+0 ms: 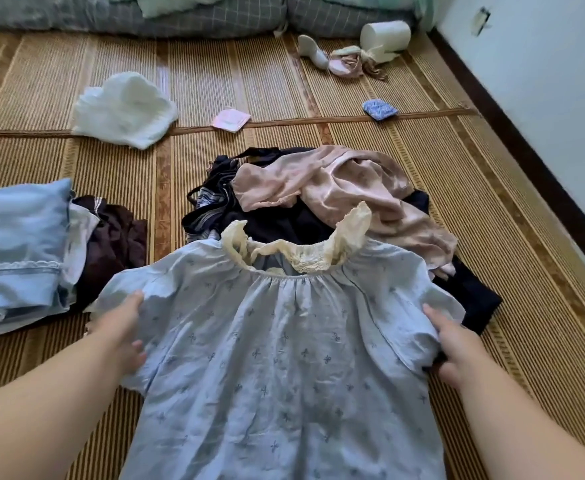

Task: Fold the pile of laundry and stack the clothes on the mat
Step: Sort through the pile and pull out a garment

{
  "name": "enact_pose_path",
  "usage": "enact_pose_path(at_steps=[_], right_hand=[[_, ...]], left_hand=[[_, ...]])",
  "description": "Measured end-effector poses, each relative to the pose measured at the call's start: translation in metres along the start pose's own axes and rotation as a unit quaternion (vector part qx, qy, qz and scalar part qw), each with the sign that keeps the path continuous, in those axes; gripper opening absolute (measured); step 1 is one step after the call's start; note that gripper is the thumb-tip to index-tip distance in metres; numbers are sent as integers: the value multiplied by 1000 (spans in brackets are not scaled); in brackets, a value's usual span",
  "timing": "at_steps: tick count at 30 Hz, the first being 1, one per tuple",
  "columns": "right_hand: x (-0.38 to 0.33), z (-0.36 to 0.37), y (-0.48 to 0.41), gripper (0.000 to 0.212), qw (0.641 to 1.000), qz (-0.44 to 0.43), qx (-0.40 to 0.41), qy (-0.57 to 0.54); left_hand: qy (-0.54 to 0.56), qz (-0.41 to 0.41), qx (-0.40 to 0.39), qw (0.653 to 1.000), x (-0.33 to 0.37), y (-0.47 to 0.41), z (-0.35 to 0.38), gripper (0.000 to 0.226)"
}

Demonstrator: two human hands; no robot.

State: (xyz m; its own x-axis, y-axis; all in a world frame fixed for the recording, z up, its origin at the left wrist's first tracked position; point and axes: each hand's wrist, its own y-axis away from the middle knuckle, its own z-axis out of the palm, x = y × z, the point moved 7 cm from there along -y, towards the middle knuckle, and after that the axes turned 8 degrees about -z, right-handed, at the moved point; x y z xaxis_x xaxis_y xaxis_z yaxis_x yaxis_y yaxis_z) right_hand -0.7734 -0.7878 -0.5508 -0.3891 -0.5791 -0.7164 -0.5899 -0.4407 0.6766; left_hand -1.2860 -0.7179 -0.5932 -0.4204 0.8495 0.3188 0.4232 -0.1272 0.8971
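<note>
A light blue blouse with small bow prints and a cream lace collar lies spread out front-up before me on the woven mat. My left hand grips its left sleeve, with the fingers tucked under the cloth. My right hand grips the right sleeve in the same way. Behind the blouse sits the unfolded pile: a pink garment on top of dark navy clothes. At the left lies a stack of folded clothes, light blue over dark brown.
A white garment lies crumpled at the back left. A pink packet and a blue pouch lie mid-mat. A white roll and small items sit near grey bedding. The wall runs along the right.
</note>
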Motion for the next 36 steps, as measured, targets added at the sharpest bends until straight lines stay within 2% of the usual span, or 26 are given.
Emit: enact_pose_path(at_steps=[2,5,9,10,12,14,15,17,19,20,21,22,23,24,25,26,27,29,30,32,33,34,36], right_hand=[[0,12,4,31,999,9,-38,-19],[-11,18,12,31,996,-57,-51,-36],[-33,12,22,33,990,-106,-67,-62],[-38,10,23,30,989,-106,-82,-67],[-45,6,25,29,985,-100,-111,-90],[-52,2,28,36,978,-106,-131,-125],[-55,-1,30,42,973,-110,-143,-142],[-59,-6,36,48,967,-112,-173,-149],[-58,-9,42,45,975,-96,-186,-77],[-56,-14,44,40,980,-99,-171,18],[-59,-17,47,31,970,-123,-148,147],[-66,-22,49,19,939,-161,-107,286],[-73,-26,51,9,889,-199,-59,407],[-82,-29,54,9,838,-235,-9,493],[-88,-30,57,14,806,-265,31,529],[-91,-30,63,17,806,-287,54,515],[-92,-30,66,21,828,-297,54,472],[-81,-24,67,19,909,-269,-4,319],[-74,-17,67,10,931,-247,-37,267],[-65,-1,69,11,947,-216,-71,229],[-61,7,70,12,951,-207,-82,213],[-57,14,71,14,955,-196,-92,204],[-47,30,73,17,949,-178,-133,224]], left_hand=[[11,-19,-7,1000,-3,-1,7,72],[-40,-29,1,999,-11,-2,1,31],[-110,0,5,994,-12,-19,-20,18],[-130,9,12,991,-8,-22,-23,19],[-181,50,14,982,3,-30,-22,38],[-185,89,2,979,13,-27,-18,39],[-158,103,-20,982,16,-18,-17,35],[-45,104,-137,984,18,4,-9,35],[57,89,-266,958,20,30,-2,46],[81,87,-303,945,22,44,0,50],[92,91,-318,939,25,53,-2,52],[94,100,-331,934,28,62,-1,53],[94,108,-333,932,29,68,-2,54],[98,115,-336,929,29,76,-1,53],[99,126,-337,928,27,83,0,50],[101,136,-340,925,24,91,4,48],[102,148,-348,920,20,101,9,46],[69,158,-387,906,6,124,25,47],[30,161,-397,903,-4,134,34,51],[-95,192,-366,905,-25,148,52,54],[-167,231,-327,901,-33,155,61,41],[-228,268,-298,888,-40,161,70,24],[-309,299,-308,849,-57,171,93,11]])
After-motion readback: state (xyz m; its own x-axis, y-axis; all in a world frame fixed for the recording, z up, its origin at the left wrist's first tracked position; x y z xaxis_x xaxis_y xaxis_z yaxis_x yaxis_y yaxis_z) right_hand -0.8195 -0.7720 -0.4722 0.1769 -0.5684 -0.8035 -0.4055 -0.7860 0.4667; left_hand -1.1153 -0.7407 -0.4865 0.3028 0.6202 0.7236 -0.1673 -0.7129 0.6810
